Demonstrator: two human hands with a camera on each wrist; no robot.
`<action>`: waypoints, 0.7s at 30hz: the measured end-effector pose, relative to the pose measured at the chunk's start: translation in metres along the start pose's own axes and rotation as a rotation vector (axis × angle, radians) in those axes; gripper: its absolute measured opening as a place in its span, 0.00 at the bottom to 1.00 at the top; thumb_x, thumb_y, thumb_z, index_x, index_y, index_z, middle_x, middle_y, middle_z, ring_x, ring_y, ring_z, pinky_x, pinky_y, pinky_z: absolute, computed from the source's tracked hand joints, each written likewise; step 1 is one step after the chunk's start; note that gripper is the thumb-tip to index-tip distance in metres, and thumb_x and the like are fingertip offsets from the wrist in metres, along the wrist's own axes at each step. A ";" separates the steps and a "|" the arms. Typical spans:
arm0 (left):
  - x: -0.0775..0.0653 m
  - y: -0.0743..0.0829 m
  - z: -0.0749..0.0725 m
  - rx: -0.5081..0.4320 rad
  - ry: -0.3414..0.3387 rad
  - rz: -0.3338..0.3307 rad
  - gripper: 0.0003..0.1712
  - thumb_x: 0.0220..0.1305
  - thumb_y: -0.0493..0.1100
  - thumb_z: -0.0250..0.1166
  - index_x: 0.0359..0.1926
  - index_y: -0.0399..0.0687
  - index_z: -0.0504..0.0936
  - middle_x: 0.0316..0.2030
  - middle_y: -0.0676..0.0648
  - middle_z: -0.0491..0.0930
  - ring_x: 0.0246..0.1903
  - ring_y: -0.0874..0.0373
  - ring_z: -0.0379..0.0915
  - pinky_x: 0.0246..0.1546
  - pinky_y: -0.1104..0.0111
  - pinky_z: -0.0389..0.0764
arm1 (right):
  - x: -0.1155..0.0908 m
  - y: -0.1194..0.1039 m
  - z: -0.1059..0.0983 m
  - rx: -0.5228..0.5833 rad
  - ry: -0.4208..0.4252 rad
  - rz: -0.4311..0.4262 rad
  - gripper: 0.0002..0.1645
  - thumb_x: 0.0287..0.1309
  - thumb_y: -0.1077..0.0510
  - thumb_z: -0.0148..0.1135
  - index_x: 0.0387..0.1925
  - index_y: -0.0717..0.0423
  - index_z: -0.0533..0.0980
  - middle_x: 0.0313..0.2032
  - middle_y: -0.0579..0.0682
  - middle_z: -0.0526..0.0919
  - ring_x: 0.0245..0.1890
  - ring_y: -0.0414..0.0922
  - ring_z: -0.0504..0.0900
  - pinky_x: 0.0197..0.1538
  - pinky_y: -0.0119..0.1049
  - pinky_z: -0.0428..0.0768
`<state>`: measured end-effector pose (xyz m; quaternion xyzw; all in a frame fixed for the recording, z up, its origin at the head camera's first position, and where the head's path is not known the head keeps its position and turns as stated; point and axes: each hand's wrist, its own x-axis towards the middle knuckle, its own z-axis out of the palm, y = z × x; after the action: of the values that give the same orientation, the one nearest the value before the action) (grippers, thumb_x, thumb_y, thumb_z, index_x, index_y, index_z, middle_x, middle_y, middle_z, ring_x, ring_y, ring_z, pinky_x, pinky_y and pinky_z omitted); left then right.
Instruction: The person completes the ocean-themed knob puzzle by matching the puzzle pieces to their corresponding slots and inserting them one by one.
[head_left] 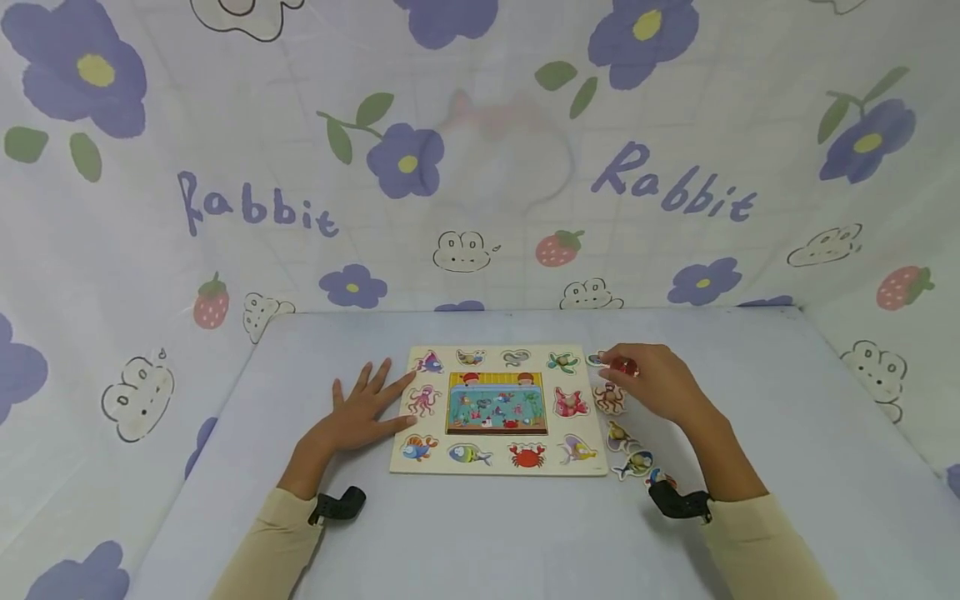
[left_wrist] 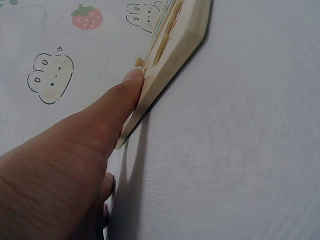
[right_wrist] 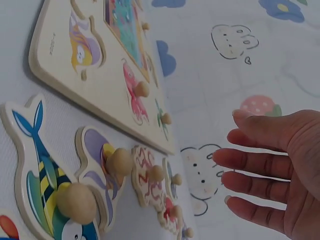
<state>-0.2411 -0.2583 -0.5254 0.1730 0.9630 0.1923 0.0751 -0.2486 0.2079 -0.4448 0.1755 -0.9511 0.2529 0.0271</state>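
Touching left edge of wooden sea-animal puzzle board (head_left: 502, 454), lower centre of frame, with left hand (head_left: 362, 418), fingers spread; presumably for steadiness. Right hand (head_left: 656, 379) right of centre, fingers slightly apart, nothing gripped, near knobbed pieces (head_left: 636, 463); probably kept alongside for reach.

In the head view, the right hand (head_left: 663, 383) partly hides a small red piece (head_left: 626, 365), and I cannot tell its shape. At the right wrist, the flat cream-coloured wooden board (right_wrist: 56, 66) is cut off above, its tiny black print (right_wrist: 52, 44) unreadable to me; the blue-tailed wooden fish piece (right_wrist: 50, 172) is cut off below.
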 end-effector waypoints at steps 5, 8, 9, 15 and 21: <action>0.000 0.000 0.000 -0.004 -0.006 0.000 0.48 0.65 0.73 0.58 0.80 0.66 0.54 0.81 0.40 0.38 0.78 0.34 0.27 0.64 0.26 0.24 | -0.002 0.009 0.000 0.017 0.006 0.005 0.15 0.66 0.56 0.67 0.50 0.59 0.84 0.34 0.48 0.84 0.35 0.47 0.77 0.36 0.38 0.76; 0.000 0.000 -0.001 0.000 -0.003 0.002 0.48 0.66 0.73 0.58 0.80 0.65 0.54 0.81 0.40 0.38 0.78 0.34 0.28 0.64 0.26 0.24 | -0.002 0.013 0.001 0.019 0.006 0.012 0.14 0.66 0.56 0.67 0.49 0.58 0.84 0.34 0.47 0.84 0.35 0.46 0.77 0.36 0.38 0.76; 0.000 0.000 -0.002 0.006 -0.002 0.001 0.48 0.66 0.73 0.58 0.80 0.65 0.54 0.81 0.40 0.38 0.78 0.34 0.28 0.64 0.26 0.25 | -0.002 0.014 0.002 0.019 0.004 0.015 0.14 0.66 0.56 0.68 0.49 0.58 0.84 0.34 0.47 0.84 0.35 0.46 0.77 0.36 0.38 0.76; 0.000 0.000 -0.001 0.015 0.006 0.007 0.48 0.66 0.72 0.58 0.80 0.63 0.54 0.81 0.39 0.39 0.78 0.32 0.28 0.64 0.25 0.26 | -0.002 0.023 0.006 0.021 -0.018 0.037 0.12 0.63 0.59 0.70 0.47 0.59 0.85 0.33 0.47 0.84 0.35 0.47 0.77 0.38 0.39 0.77; 0.000 0.000 -0.002 0.002 -0.001 0.002 0.48 0.66 0.72 0.59 0.80 0.64 0.54 0.81 0.39 0.38 0.78 0.33 0.28 0.64 0.26 0.25 | 0.000 0.031 0.012 0.010 -0.074 0.059 0.10 0.61 0.59 0.72 0.43 0.57 0.85 0.32 0.45 0.83 0.35 0.46 0.77 0.38 0.40 0.78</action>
<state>-0.2416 -0.2588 -0.5239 0.1743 0.9630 0.1914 0.0753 -0.2590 0.2270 -0.4698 0.1569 -0.9549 0.2517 -0.0166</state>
